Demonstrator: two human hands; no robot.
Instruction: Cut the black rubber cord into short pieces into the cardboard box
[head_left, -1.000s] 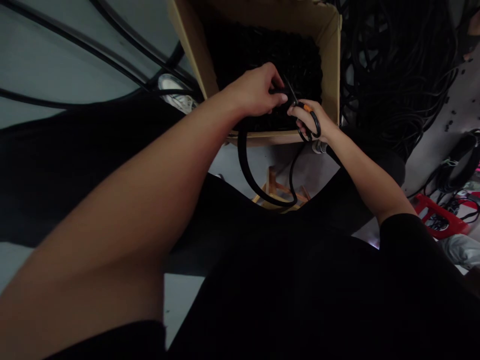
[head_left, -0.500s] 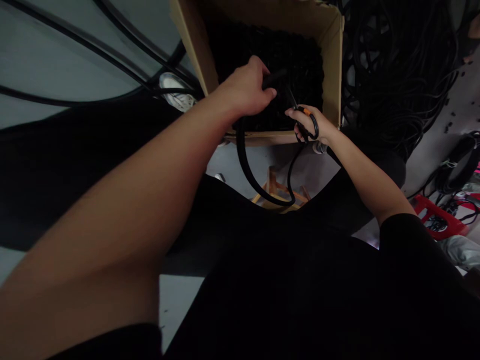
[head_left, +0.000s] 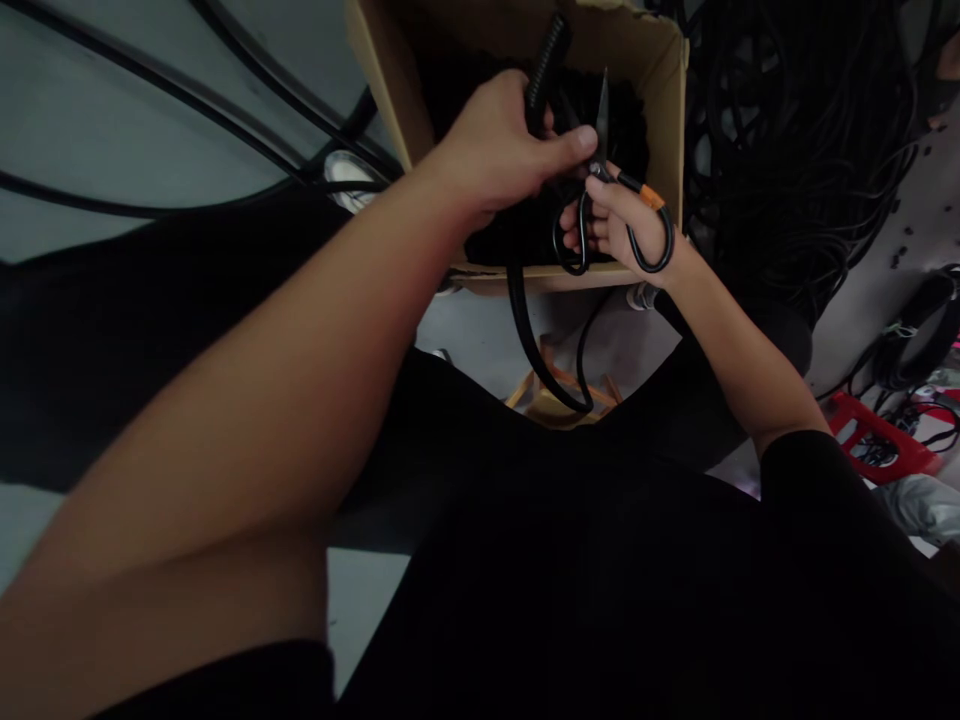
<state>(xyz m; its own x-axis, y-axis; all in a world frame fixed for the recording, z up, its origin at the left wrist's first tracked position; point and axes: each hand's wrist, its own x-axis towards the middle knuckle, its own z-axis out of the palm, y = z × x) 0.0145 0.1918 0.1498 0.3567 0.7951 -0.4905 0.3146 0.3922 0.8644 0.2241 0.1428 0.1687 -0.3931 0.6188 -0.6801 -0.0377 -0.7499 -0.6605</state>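
Note:
My left hand (head_left: 502, 145) is closed around a black ribbed tube (head_left: 549, 68), whose free end points up above the fingers. The thumb is stretched toward the scissors and appears to touch or overlap a blade. In my right hand (head_left: 626, 225) are scissors (head_left: 604, 105) with black loop handles and an orange band, their blades parted and pointing up. Both hands are over a cardboard box (head_left: 671, 140) filled with dark pieces that I cannot make out singly. Below its near edge, the black length (head_left: 529, 335) hangs in a loop.
A large heap of black cables (head_left: 810, 150) lies right of the box. Thick black cables (head_left: 247, 55) cross the floor at left. A wooden stool (head_left: 551, 400) stands beneath the hanging loop. At far right are a red plastic object (head_left: 885, 440) and a coiled cable (head_left: 926, 330).
My right hand has raised the scissors up beside my left hand. The tube's end has swung upward in my left hand, and the hanging loop has shifted slightly right.

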